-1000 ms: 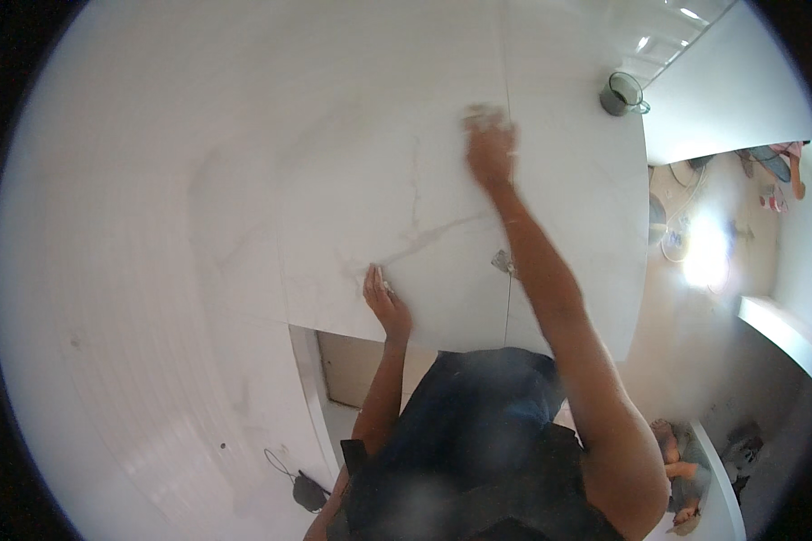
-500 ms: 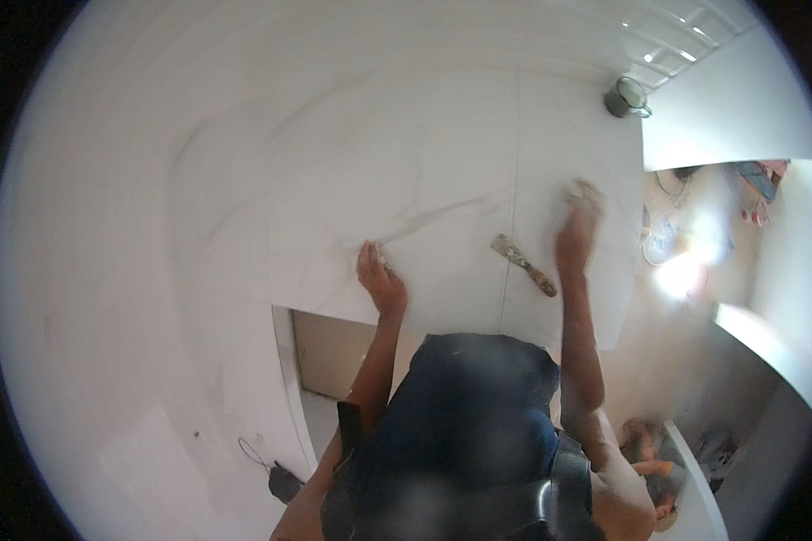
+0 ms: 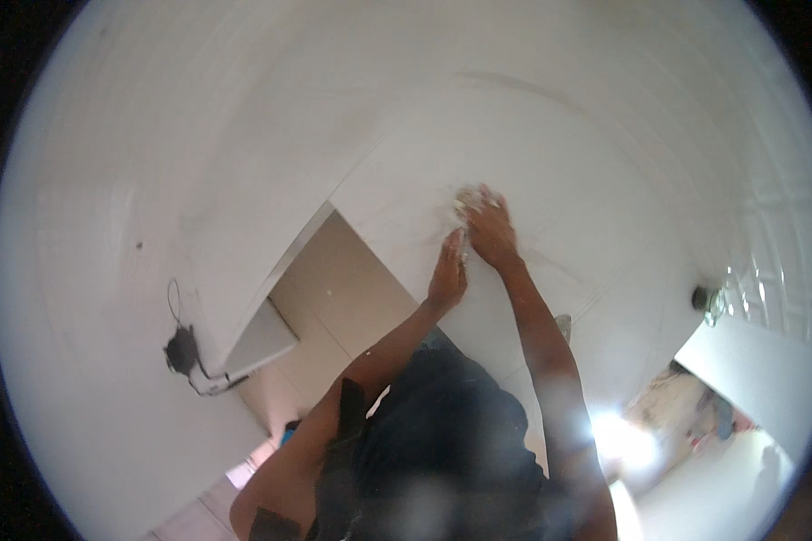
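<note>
Over a smudged white countertop (image 3: 406, 171), my two hands are close together. My right hand (image 3: 493, 233), slightly blurred, presses a crumpled off-white wad (image 3: 465, 200) against the surface; it looks like cloth or paper. My left hand (image 3: 449, 272) is on its near left side, fingers together, with something small and whitish at the palm that I cannot make out. Beside my right forearm, the blade of a putty knife (image 3: 564, 326) peeks out; the forearm hides the rest.
A greenish glass mug (image 3: 711, 303) stands at the right, by glossy white tiles (image 3: 756, 293). To the left lies a black device with a cord (image 3: 182, 350). A rectangular cut-out shows the tiled floor (image 3: 334, 279) below. Bright glare and clutter lie lower right.
My view has turned and shifted. My right hand has come left with the wad to beside my left hand. The putty knife is now mostly covered by my forearm.
</note>
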The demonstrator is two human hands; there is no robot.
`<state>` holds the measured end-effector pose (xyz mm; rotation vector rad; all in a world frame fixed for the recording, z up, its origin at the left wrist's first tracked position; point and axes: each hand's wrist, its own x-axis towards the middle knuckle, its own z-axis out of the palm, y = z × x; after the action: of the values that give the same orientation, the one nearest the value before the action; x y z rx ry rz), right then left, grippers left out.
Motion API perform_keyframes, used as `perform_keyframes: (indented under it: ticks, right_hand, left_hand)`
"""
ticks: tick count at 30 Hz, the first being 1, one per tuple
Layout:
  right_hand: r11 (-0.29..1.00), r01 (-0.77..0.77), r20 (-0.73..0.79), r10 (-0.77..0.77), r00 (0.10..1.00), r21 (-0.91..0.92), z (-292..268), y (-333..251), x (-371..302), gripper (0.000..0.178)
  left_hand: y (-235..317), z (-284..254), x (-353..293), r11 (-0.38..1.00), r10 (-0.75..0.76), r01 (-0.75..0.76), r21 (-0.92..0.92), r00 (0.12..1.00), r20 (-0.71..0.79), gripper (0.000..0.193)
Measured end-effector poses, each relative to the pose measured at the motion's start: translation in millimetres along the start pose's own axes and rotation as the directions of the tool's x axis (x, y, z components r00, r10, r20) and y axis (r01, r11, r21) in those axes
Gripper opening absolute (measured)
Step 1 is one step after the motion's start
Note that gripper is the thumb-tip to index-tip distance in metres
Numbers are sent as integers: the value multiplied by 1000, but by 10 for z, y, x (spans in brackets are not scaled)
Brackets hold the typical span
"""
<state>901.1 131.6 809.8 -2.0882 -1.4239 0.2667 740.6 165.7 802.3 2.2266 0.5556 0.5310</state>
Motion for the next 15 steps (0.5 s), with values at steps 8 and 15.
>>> perform_keyframes:
  ticks: [8,15]
  right_hand:
    - [719,-616,-620,332,711,-321,-561,1554,-1132,36]
    - [351,-909,-699,592,402,-226,-737,1791,-357,38]
  left_hand:
    - [-109,1,-65,993,-13,16,-120,1000,27,49]
    - [-417,-761,17,789,-248,322,-522,946,208,43]
